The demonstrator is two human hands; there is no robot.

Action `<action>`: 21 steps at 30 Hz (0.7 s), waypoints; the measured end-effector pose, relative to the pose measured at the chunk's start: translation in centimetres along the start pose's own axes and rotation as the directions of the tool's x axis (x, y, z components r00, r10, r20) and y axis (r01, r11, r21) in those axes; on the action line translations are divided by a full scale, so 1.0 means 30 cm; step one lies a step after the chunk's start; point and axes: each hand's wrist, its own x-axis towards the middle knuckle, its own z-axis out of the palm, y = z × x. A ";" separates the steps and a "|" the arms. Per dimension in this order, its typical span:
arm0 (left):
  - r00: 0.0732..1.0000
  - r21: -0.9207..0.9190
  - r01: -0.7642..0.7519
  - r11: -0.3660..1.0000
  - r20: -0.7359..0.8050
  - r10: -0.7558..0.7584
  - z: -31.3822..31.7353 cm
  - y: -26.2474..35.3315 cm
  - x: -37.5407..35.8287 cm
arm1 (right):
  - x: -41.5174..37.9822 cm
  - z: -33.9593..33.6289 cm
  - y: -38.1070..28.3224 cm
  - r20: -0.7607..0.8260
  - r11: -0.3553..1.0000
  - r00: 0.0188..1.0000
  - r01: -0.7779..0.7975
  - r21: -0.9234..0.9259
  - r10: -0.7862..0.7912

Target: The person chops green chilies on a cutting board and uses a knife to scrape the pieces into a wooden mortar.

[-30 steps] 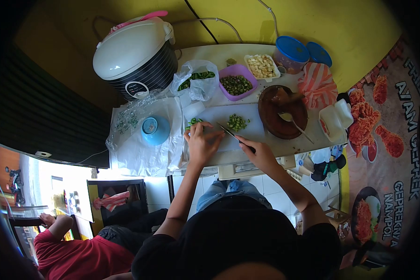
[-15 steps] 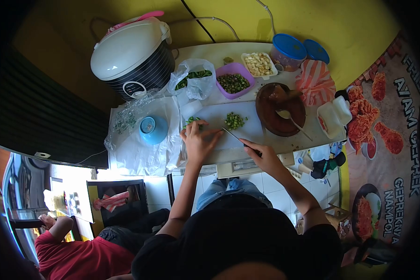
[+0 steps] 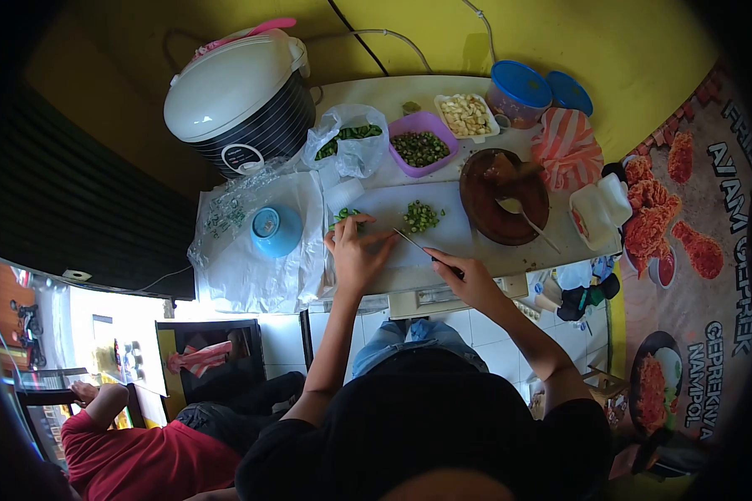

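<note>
My right hand [image 3: 470, 278] is closed round the dark handle of a knife [image 3: 410, 240], whose thin blade slants toward my left hand. My left hand [image 3: 359, 257] rests on the white cutting board [image 3: 376, 200] with its fingers bent and thumb toward the knife tip. Green vegetable pieces [image 3: 342, 217] show beside and under its fingertips; what the thumb and forefinger pinch is hidden. A small heap of chopped green pieces [image 3: 421, 217] lies on the board beyond the blade.
Behind the board stand a plastic bag of green vegetables [image 3: 355, 150], a purple tub [image 3: 426, 123] and a white tray [image 3: 466, 117]. To the right sits a brown mortar [image 3: 503, 225] with a spoon. A blue bowl [image 3: 276, 232] and rice cooker [image 3: 234, 83] are left. A person in red [image 3: 150, 451] is lower left.
The knife and my right hand have shifted slightly left toward my left hand's thumb. My left hand stays almost in place.
</note>
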 end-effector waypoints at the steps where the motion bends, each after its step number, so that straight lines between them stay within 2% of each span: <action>1: 1.000 -0.005 -0.002 1.000 -0.001 0.002 0.002 -0.001 0.000 | 0.002 0.002 0.005 0.004 1.000 1.000 -0.012 0.012 0.012; 4: 1.000 -0.010 0.009 1.000 0.000 -0.009 0.005 -0.004 0.002 | 0.016 0.013 0.018 0.015 0.993 1.000 -0.005 0.115 0.004; 7: 0.999 -0.003 0.035 0.999 0.013 -0.035 0.003 0.000 0.001 | 0.012 -0.003 -0.014 0.048 0.989 0.997 -0.063 0.134 0.057; 10: 0.998 -0.016 0.051 0.999 0.023 -0.051 0.001 0.001 0.001 | 0.007 0.001 -0.008 0.025 0.999 1.000 -0.007 0.046 0.006; 13: 0.999 -0.035 0.030 0.999 0.016 -0.029 0.004 -0.007 0.000 | 0.012 0.011 -0.020 0.006 1.000 1.000 -0.024 -0.006 0.024; 16: 0.999 -0.042 0.025 0.999 0.035 -0.023 0.004 -0.012 0.000 | 0.034 0.029 -0.019 -0.014 0.999 0.998 -0.054 -0.003 0.054; 21: 0.999 -0.018 0.031 0.999 0.036 -0.030 0.002 -0.004 -0.002 | 0.045 0.043 -0.019 -0.033 1.000 0.999 -0.012 -0.008 0.012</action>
